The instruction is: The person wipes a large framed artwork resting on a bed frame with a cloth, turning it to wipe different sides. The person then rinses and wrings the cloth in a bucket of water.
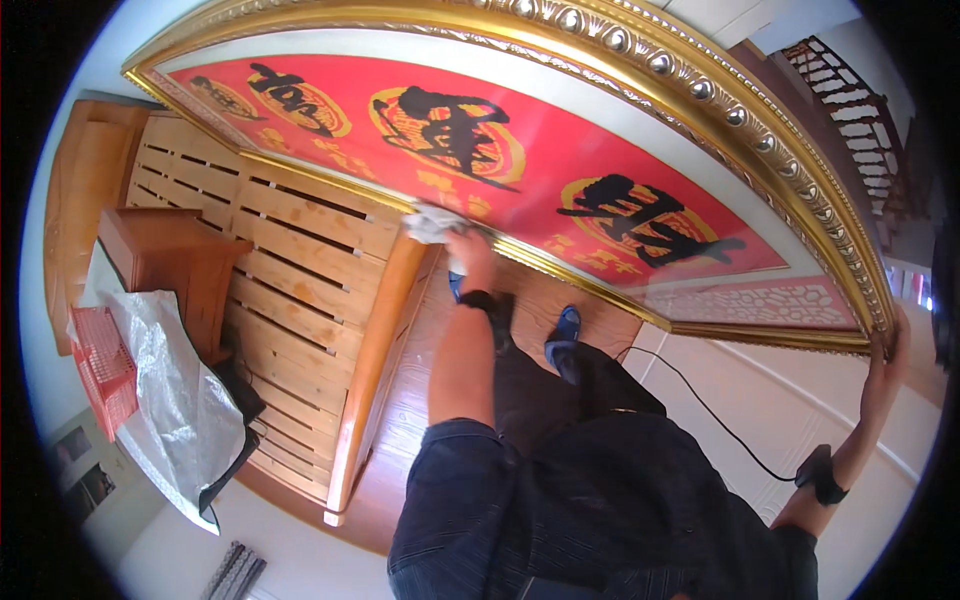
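Observation:
A large framed picture (340,85) with an ornate gold frame and a red panel of black brush characters tilts across the upper part of the view. A crumpled white cloth (430,224) is in my left hand (474,258), whose fingers are closed round it and slightly blurred. The cloth touches the lower gold edge of the frame, left of its middle. At the frame's far right lower corner, my right hand (886,355) grips the gold edge. Part of its fingers is hidden behind the frame.
A slatted wooden bed base (300,270) with a thick side rail (375,365) lies to the left. On it stand a brown wooden cabinet (165,255), a silvery sheet (180,390) and a red mesh basket (103,370). A black cable (715,405) runs toward my right wrist.

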`<state>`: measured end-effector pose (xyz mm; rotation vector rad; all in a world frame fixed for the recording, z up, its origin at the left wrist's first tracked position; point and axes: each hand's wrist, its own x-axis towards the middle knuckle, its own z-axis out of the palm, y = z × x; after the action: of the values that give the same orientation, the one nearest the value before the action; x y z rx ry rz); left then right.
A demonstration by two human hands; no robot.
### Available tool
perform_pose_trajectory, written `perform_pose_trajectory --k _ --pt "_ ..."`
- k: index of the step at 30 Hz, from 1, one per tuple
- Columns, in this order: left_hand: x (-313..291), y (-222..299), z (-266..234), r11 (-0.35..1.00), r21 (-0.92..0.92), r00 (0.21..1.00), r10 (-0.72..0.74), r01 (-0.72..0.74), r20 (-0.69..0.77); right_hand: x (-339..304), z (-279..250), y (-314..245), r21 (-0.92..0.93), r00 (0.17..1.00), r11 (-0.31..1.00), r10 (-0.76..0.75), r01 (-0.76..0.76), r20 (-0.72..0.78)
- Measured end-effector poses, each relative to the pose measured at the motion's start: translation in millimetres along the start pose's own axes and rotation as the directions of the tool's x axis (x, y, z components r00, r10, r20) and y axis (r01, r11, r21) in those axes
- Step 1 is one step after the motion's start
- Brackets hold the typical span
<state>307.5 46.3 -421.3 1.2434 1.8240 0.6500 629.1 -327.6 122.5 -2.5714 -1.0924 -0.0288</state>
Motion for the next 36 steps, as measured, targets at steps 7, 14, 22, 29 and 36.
perform_pose_trajectory --k 7,14,22,29,36 --pt "-187.0 7.1 62.9 0.987 -0.122 0.926 -0.049 0.101 0.375 5.9 6.8 -0.4 0.095 0.997 0.995 -0.014 0.021 -0.069" --pt "-228.8 7.1 53.3 0.909 -0.080 0.510 -0.156 0.410 0.846 9.0 12.5 -13.6 0.047 0.983 0.984 -0.167 0.171 -0.071" --pt "-189.5 60.5 -33.8 0.852 -0.385 0.631 0.086 0.355 0.771 -5.3 1.1 -48.0 0.115 0.963 0.978 -0.147 0.176 -0.225" --pt "-222.7 243.2 -177.7 0.790 -0.593 0.541 0.434 0.157 0.720 -5.4 4.7 -7.4 0.620 0.923 0.746 0.019 0.244 -0.385" --pt "-326.4 346.4 -223.3 0.801 -0.594 0.071 0.589 0.081 0.805 -44.5 36.6 33.3 0.932 0.934 0.304 0.230 0.198 -0.273"
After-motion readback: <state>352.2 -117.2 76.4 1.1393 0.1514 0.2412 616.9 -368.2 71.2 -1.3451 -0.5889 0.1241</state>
